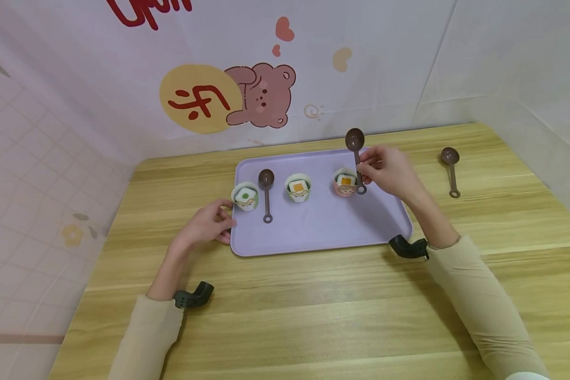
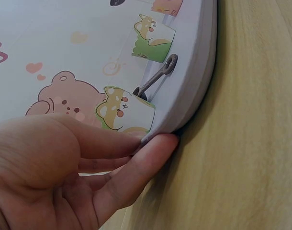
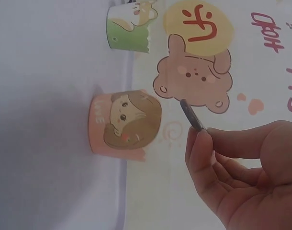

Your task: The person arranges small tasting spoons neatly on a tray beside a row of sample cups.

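Note:
A lilac tray (image 1: 313,232) lies on the wooden table, its left rim pinched between the thumb and fingers of my left hand (image 1: 209,222). My right hand (image 1: 387,168) pinches a brown measuring spoon (image 1: 354,139) by its handle, bowl pointing away, over the tray's right side. Just left of it stands a pink paper cup (image 3: 129,120) with a cartoon face, holding a white block with an orange square. A green-and-white paper cup (image 1: 299,196) at mid-tray holds a similar block. Close to the left hand, another cup (image 2: 129,112) holds a white block with a green dot.
A second brown measuring spoon (image 1: 267,198) lies on the tray between the left and middle cups. On the table (image 1: 285,316) right of the tray lies a third spoon (image 1: 451,169). A printed wall covering (image 1: 380,105) rises behind the table's far edge.

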`<control>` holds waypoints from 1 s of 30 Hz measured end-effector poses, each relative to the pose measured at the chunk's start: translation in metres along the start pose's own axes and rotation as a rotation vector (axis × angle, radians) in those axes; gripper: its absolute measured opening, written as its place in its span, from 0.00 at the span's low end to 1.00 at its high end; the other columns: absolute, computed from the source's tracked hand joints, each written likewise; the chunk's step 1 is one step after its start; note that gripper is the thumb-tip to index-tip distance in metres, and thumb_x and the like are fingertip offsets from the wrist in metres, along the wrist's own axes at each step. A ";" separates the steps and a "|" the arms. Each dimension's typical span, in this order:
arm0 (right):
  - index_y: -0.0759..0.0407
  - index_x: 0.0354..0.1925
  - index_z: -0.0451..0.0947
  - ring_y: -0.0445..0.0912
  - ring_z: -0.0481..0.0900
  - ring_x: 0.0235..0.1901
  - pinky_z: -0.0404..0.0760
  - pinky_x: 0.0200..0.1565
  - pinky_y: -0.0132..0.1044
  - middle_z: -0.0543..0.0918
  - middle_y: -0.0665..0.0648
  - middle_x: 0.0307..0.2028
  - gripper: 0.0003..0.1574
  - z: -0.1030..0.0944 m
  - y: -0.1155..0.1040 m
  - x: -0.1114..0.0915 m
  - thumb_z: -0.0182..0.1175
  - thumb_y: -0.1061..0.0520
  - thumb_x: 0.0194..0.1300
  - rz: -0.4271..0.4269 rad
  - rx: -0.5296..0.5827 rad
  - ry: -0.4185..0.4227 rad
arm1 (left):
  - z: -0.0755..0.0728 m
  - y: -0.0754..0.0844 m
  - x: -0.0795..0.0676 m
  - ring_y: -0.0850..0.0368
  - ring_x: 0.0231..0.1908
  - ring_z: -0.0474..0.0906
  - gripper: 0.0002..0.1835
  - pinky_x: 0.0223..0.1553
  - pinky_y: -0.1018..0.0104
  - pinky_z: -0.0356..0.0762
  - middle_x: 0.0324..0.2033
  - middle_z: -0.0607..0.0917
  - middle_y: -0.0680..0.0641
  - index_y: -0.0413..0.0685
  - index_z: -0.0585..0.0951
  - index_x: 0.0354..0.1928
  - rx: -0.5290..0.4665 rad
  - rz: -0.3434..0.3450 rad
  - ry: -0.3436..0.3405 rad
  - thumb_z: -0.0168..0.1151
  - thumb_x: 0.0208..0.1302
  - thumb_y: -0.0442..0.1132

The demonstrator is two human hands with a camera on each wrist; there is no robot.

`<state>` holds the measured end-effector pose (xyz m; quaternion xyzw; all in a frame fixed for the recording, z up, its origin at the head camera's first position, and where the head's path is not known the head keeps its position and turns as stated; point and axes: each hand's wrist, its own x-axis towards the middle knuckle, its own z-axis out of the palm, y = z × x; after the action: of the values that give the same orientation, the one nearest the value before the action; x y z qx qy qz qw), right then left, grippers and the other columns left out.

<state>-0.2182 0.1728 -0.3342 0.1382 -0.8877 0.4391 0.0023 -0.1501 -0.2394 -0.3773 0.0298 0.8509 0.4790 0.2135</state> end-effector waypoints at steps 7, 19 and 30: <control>0.74 0.45 0.76 0.36 0.81 0.24 0.82 0.26 0.24 0.85 0.70 0.37 0.11 0.012 -0.003 0.000 0.63 0.66 0.68 -0.009 0.017 -0.005 | 0.000 0.000 0.000 0.53 0.27 0.83 0.27 0.33 0.59 0.90 0.44 0.77 0.32 0.28 0.60 0.69 -0.002 0.001 -0.001 0.55 0.73 0.27; 0.74 0.44 0.77 0.50 0.84 0.29 0.79 0.27 0.22 0.85 0.68 0.35 0.10 0.031 -0.006 0.000 0.63 0.66 0.68 -0.037 -0.006 0.019 | 0.001 0.001 0.000 0.53 0.27 0.83 0.27 0.33 0.59 0.90 0.45 0.78 0.31 0.28 0.60 0.70 -0.002 -0.004 0.003 0.55 0.73 0.27; 0.74 0.45 0.76 0.47 0.83 0.29 0.81 0.27 0.23 0.85 0.67 0.35 0.10 0.047 -0.012 0.003 0.61 0.67 0.68 -0.003 0.036 0.009 | 0.002 0.001 0.000 0.53 0.27 0.83 0.27 0.32 0.59 0.90 0.44 0.78 0.32 0.28 0.60 0.69 -0.008 0.007 0.002 0.54 0.73 0.27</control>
<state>-0.2124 0.1288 -0.3530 0.1373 -0.8794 0.4558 0.0044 -0.1493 -0.2375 -0.3769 0.0314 0.8490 0.4833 0.2112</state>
